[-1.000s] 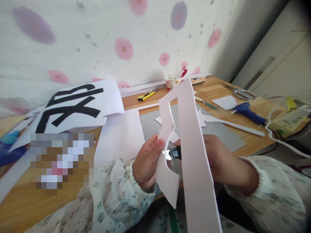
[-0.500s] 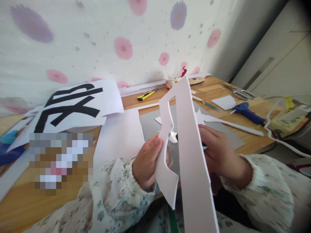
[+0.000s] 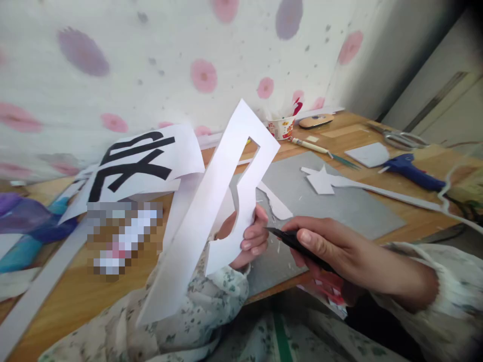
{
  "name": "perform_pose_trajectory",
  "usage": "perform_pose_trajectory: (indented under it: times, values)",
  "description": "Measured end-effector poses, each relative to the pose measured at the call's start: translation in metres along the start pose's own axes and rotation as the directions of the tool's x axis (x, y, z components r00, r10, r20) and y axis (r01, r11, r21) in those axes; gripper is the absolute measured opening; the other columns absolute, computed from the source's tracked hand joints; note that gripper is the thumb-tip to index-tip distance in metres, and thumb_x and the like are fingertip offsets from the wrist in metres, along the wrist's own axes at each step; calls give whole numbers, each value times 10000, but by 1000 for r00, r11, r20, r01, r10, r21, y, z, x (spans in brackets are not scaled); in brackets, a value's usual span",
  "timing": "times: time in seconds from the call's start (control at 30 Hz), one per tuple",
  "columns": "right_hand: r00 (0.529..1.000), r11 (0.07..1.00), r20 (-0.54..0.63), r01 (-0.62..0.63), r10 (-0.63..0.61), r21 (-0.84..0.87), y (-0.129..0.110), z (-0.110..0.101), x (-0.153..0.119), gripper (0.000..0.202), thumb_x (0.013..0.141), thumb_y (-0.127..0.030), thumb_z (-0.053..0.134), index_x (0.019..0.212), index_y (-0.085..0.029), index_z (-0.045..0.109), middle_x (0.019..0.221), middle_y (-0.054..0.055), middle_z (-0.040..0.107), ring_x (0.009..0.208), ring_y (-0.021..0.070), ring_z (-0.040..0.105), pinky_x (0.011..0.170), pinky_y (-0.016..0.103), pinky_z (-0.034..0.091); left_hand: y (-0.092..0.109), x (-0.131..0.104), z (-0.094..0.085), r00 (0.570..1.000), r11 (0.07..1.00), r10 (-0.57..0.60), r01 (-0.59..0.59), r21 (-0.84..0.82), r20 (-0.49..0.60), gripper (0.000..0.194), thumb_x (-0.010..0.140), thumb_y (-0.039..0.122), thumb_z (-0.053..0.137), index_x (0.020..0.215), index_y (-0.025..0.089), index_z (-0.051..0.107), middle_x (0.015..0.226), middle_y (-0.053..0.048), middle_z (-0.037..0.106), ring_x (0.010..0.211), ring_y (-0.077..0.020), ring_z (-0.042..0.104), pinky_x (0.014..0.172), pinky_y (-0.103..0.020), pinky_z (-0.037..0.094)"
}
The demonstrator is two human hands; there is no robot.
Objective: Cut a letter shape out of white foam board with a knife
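Observation:
My left hand [image 3: 254,239] is closed around the curved side of a white foam-board cutout [image 3: 207,201], which tilts up to the left, its long straight bar crossing in front of my left sleeve. Part of that hand is behind the board. A black craft knife [image 3: 302,246] is gripped in my right hand [image 3: 335,251], its blade pointing left, close to my left fingers and apart from the board. Beneath lies a grey cutting mat [image 3: 350,216] with small white shavings, a ragged white scrap [image 3: 277,201] and a star-shaped white piece [image 3: 320,181].
Printed paper with bold black strokes [image 3: 192,151] stands at the left back. A paper cup [image 3: 282,129], a cream-handled tool [image 3: 309,146], scissors [image 3: 405,140] and a blue glue gun [image 3: 415,171] lie around the mat. A white cable [image 3: 451,176] runs along the right.
The cutout has turned and now leans to the left. The knife, previously with its blade in the cutout's opening and partly hidden, has come out to the right into plain view.

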State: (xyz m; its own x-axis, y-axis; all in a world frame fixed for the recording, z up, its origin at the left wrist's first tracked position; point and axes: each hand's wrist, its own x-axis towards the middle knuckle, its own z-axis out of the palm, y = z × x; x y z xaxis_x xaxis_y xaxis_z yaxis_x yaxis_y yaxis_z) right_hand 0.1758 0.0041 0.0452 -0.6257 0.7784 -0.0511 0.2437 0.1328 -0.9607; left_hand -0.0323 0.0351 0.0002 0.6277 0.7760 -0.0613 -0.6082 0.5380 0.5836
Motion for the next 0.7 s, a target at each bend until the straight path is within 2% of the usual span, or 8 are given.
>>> perform_pose_trajectory:
  times: [0.1,0.2,0.33,0.4,0.53,0.6,0.7]
  values:
    - [997,998,70,-43,40,48,-6,3,0,421,976,-483,405,1193,-170,586,603,-38,542,431,87,461,484,218,447,-1,1,-4,999,1000,-2,1,23,47,124,854,250,606,828,140,656,487,65,386,336,-43,289,369,-180,310]
    - [990,997,128,-67,63,29,-9,6,0,386,960,-434,464,1231,-180,572,620,-37,558,470,98,478,494,218,445,-2,2,-5,997,997,13,-18,73,73,121,835,273,635,825,153,651,496,66,398,334,-42,280,361,-180,304]
    - [986,999,156,-53,53,1,-10,14,4,294,962,-400,451,998,-177,640,715,1,593,642,128,570,606,232,488,-5,3,-9,994,970,94,-104,220,55,279,864,431,584,767,174,632,464,74,336,352,-58,242,349,-188,266]
    - [984,999,172,-49,51,-15,-10,17,6,319,985,-387,395,890,-181,619,715,6,600,652,128,583,624,233,487,-4,4,-10,991,951,127,-131,280,32,344,836,497,602,725,172,623,454,66,339,372,-67,256,352,-193,228]
    - [987,991,135,-66,81,-117,-7,20,7,307,995,-376,366,842,-196,563,644,-14,591,549,116,562,541,223,445,1,6,-5,990,920,140,-125,371,-14,393,637,499,796,638,149,617,445,54,411,396,-68,336,393,-211,255]
    - [989,978,122,-51,77,-202,-5,20,7,308,994,-377,363,834,-199,558,622,-13,590,537,123,554,530,230,432,2,7,-2,987,897,149,-109,428,-59,485,606,596,782,601,144,608,434,45,442,387,-73,361,392,-219,276]
    - [996,939,78,-11,40,-343,0,21,6,310,986,-362,372,848,-192,591,698,32,635,633,160,585,602,265,458,2,8,-1,980,865,164,-89,494,-112,590,581,714,728,558,145,575,399,46,451,343,-66,351,362,-219,267]
